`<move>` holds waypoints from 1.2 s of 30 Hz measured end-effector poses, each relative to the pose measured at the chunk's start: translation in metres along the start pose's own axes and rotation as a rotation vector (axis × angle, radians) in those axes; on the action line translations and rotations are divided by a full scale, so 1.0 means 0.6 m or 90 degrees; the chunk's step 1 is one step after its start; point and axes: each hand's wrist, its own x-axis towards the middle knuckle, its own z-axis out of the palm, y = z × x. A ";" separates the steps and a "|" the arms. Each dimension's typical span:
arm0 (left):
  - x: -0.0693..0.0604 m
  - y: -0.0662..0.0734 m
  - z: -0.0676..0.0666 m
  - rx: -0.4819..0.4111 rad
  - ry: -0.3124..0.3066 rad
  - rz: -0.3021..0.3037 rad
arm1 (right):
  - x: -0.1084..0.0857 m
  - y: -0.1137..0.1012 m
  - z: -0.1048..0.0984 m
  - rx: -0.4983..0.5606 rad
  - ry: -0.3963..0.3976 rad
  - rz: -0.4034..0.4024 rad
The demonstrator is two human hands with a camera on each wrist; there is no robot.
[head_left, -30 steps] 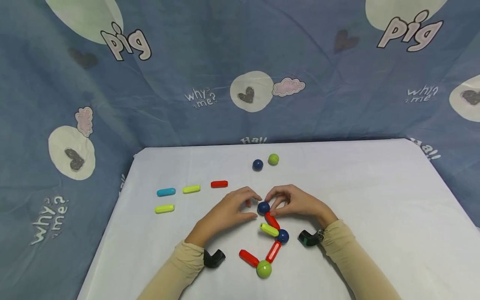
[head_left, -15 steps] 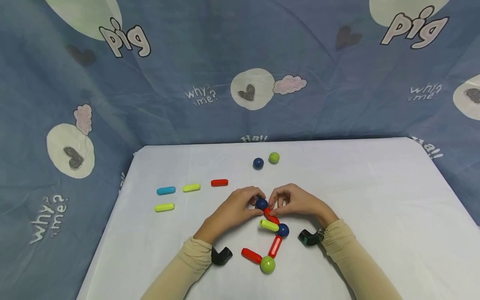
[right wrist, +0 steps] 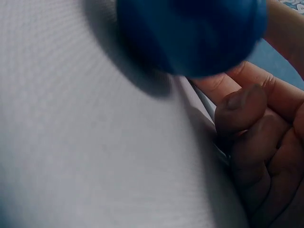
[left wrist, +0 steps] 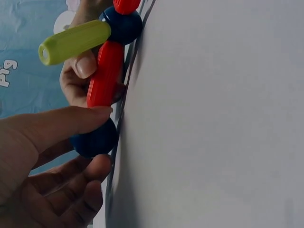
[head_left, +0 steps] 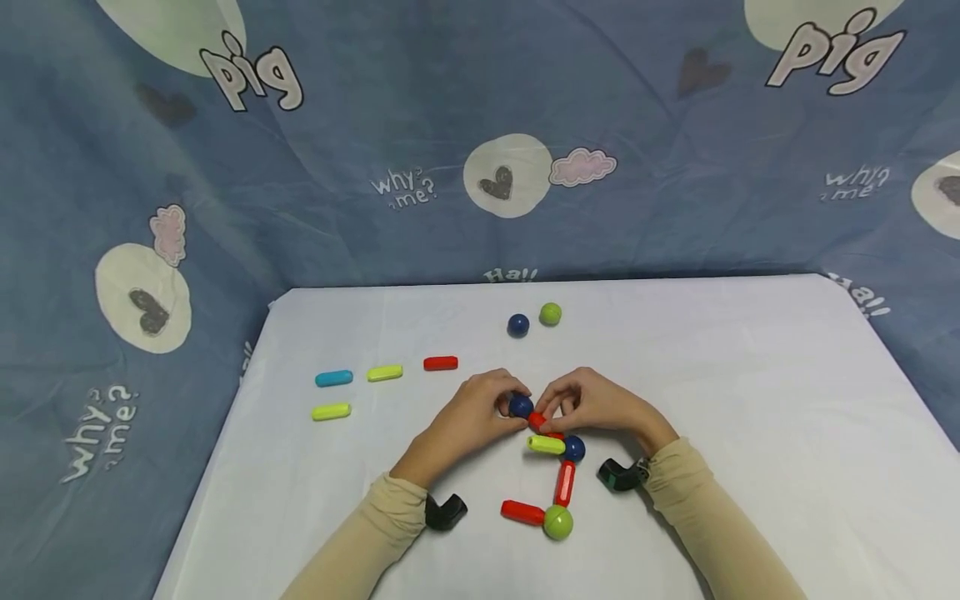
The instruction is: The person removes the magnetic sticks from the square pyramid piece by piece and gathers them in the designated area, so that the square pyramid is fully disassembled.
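Observation:
Between thumb and fingers my left hand (head_left: 476, 415) pinches a dark blue ball (head_left: 521, 406); the left wrist view shows the thumb across the same blue ball (left wrist: 95, 139). My right hand (head_left: 596, 406) pinches the red rod (left wrist: 105, 73) joined to that ball. The rod's other end meets a second blue ball (head_left: 573, 448), from which a yellow-green rod (head_left: 546, 445) sticks out leftward. Another red rod (head_left: 565, 483) runs from this ball to a green ball (head_left: 558, 522), which bears a further red rod (head_left: 522, 512) pointing left. In the right wrist view a blurred blue ball (right wrist: 190, 33) hides the fingertips.
Loose on the white table (head_left: 712, 350) lie a blue rod (head_left: 333, 378), two yellow-green rods (head_left: 385, 372) and a red rod (head_left: 440, 363), left of the hands. Farther back sit a blue ball (head_left: 518, 325) and a green ball (head_left: 551, 313). A printed cloth (head_left: 420, 233) hangs behind.
My left hand has moved right and closed its fingers on the end blue ball. The joined chain has swung, its green-ball end shifting right and slightly away from me.

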 end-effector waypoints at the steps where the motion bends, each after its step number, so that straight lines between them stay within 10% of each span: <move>1: 0.000 0.000 -0.001 0.000 0.002 -0.001 | 0.000 0.001 0.000 -0.003 -0.001 -0.003; 12: 0.008 -0.018 -0.020 -0.006 0.078 -0.044 | -0.001 0.002 -0.006 -0.031 -0.003 -0.002; 36: 0.065 0.007 0.000 0.056 0.103 -0.029 | 0.002 -0.001 0.001 -0.018 0.007 0.000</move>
